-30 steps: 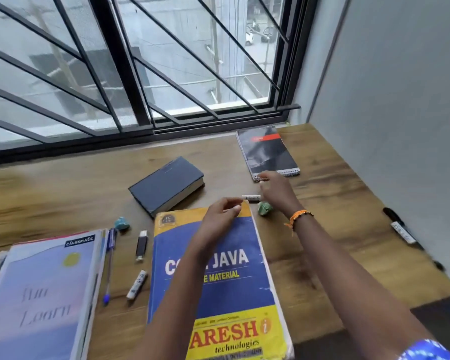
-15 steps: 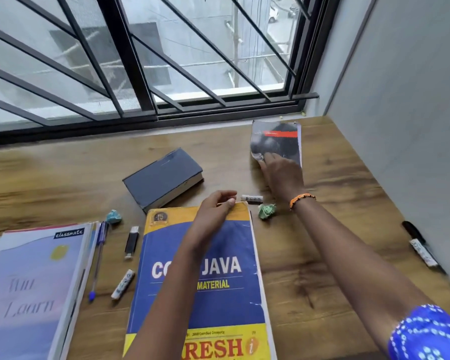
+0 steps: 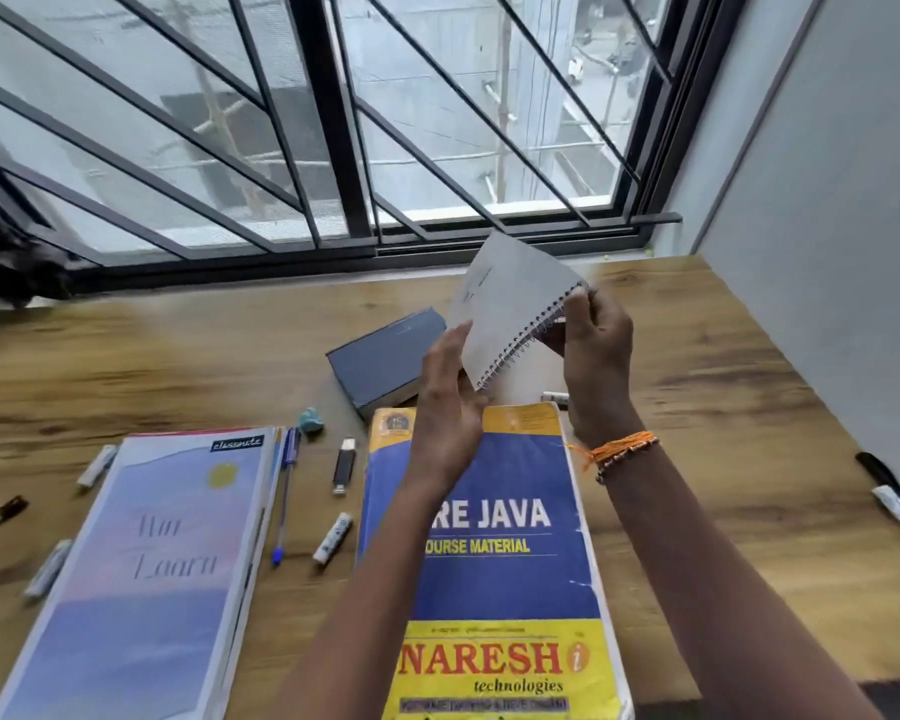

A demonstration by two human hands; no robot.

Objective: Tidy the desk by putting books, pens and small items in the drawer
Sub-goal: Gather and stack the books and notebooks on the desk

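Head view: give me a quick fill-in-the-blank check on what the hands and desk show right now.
1. The right hand grips the spiral notebook by its ____ edge.
2. The notebook is held ____ the desk, not lying on it.
3. The blue pen lies between the pale notebook and the ____ stick.
4. The word NARESH is printed on the ____ band of the Java book.

Answers: spiral; above; USB; yellow

Blue-and-yellow book (image 3: 500, 579): cover reads "RE JAVA", "OURSE MATERIAL", "NARESH", "technologies"; first letters hidden by an arm; the bottom line is too blurred to read. Notebook (image 3: 141, 574): black corner label "classmate"; cursive cover words appear to read "Fun Learn", though blurred.
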